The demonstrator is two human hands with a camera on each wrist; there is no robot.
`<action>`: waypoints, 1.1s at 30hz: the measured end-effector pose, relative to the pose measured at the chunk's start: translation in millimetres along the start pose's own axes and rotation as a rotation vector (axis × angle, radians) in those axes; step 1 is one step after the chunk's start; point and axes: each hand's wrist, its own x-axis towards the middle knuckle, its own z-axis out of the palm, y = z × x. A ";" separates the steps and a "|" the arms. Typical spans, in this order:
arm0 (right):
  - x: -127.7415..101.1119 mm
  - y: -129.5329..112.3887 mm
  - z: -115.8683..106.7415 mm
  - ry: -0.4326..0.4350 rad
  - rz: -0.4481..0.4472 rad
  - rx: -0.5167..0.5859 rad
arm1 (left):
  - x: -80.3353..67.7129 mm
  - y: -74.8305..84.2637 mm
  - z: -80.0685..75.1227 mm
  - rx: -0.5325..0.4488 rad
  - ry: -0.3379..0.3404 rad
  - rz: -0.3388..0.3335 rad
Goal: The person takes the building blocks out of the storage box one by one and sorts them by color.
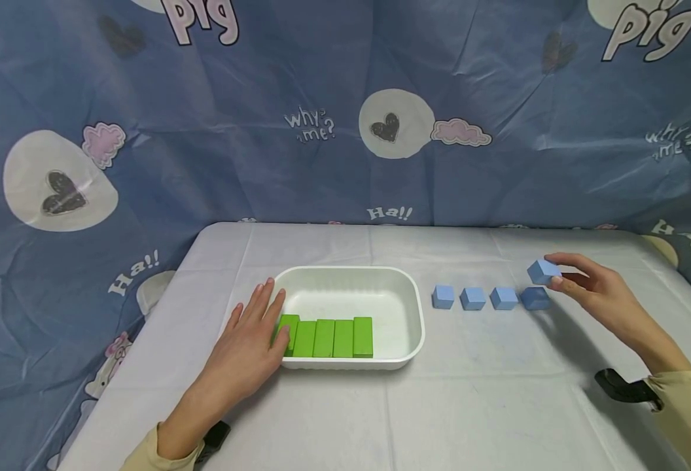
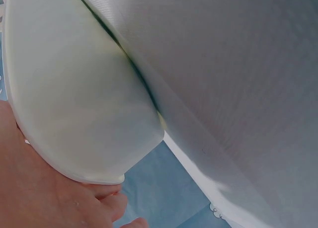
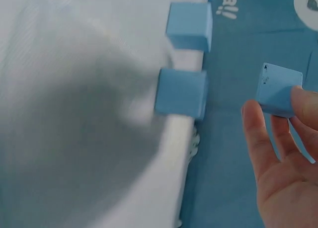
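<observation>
1. I am pinching a blue cube (image 1: pixel 542 271) in my right hand (image 1: pixel 599 297), lifted just above the near end of the cube row (image 1: pixel 489 297).
2. Four cubes are lying in that row on the table (image 1: pixel 487 405), stretching from my right hand toward the tray (image 1: pixel 419 314); I judge the held one to be the fifth, not yet set down.
3. My left hand (image 1: pixel 245 353) is lying flat and relaxed, fingers straight, touching the tray's left rim and the nearest of five green blocks (image 1: pixel 324 338), which are standing side by side along the tray's near wall.
4. Bare table is lying open to the right of my right hand and in front of both hands; its right edge is near.
</observation>
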 end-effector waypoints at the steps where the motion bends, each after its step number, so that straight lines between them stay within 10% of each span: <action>1: -0.8 3.2 -1.4 0.002 0.006 -0.001 | 0.0 -0.1 0.2 -0.001 0.000 0.000; 33: -11.1 66.2 -20.4 -0.123 0.065 -0.049 | 0.6 -2.0 2.0 0.003 0.007 0.005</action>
